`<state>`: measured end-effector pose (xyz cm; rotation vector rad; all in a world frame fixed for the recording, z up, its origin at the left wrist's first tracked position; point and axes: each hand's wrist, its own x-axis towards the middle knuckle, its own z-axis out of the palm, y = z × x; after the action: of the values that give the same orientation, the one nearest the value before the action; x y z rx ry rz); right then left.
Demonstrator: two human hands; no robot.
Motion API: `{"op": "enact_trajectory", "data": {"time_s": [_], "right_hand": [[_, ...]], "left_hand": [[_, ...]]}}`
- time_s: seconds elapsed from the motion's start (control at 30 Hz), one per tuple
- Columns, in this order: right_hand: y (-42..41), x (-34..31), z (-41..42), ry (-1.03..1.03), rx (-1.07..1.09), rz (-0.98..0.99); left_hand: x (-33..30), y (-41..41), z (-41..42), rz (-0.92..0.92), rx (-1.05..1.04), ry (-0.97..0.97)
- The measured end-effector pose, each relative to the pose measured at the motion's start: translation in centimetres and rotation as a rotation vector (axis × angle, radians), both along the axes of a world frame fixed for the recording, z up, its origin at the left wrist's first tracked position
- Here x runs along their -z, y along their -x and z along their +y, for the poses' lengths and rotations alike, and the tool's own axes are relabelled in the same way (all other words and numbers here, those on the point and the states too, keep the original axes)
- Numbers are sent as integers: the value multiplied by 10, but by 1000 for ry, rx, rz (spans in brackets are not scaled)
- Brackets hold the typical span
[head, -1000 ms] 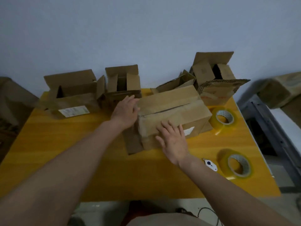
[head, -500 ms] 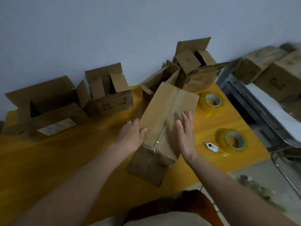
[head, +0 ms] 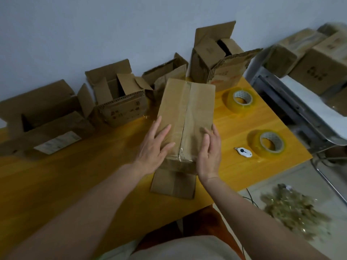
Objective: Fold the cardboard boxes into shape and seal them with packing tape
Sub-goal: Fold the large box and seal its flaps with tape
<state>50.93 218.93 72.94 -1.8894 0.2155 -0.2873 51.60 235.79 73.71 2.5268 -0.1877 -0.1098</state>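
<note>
The taped box (head: 185, 117) lies mid-frame between both hands, long side pointing up-frame; left hand (head: 155, 147) fingers flat on it, right hand (head: 209, 154) seemingly open against its side.

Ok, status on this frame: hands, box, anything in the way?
Left hand flat on taped box. Right hand open against its right side. Seam taped. Two tape rolls and cutter lie clear, to the right.
</note>
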Motion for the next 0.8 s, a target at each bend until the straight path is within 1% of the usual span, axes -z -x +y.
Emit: {"op": "enact_trajectory", "data": {"time_s": [0.17, 0.23, 0.3, 0.37, 0.43, 0.5, 0.53, 0.6, 0.63, 0.7, 0.8], "right_hand": [[-5, 19, -25, 483, -424, -350], [-14, 21, -37, 668, -556, -423], [-19, 21, -44, 788, -637, -444], [-18, 19, -46, 831, -667, -433], [-16, 13, -44, 824, -680, -382], [-16, 5, -45, 829, -713, -279], [-15, 2, -48, 866, -735, -200], [-11, -5, -47, 1003, -742, -29], [-10, -8, -42, 1077, -718, 22], [-9, -16, -27, 1204, -671, 35], [-14, -19, -5, 1375, -719, -2]], "left_hand": [[1, 4, 8, -33, 141, -85], [4, 2, 13, -33, 181, -96], [5, 1, 16, -24, 199, -86], [7, -1, 19, -17, 208, -100], [9, -2, 20, 3, 196, -115], [10, -1, 20, 16, 157, -73], [11, 1, 20, 26, 143, -46], [10, 2, 21, 58, 152, -11], [9, 1, 23, 78, 173, -11], [6, -3, 29, 126, 233, -36], [0, -5, 47, 165, 340, -127]]}}
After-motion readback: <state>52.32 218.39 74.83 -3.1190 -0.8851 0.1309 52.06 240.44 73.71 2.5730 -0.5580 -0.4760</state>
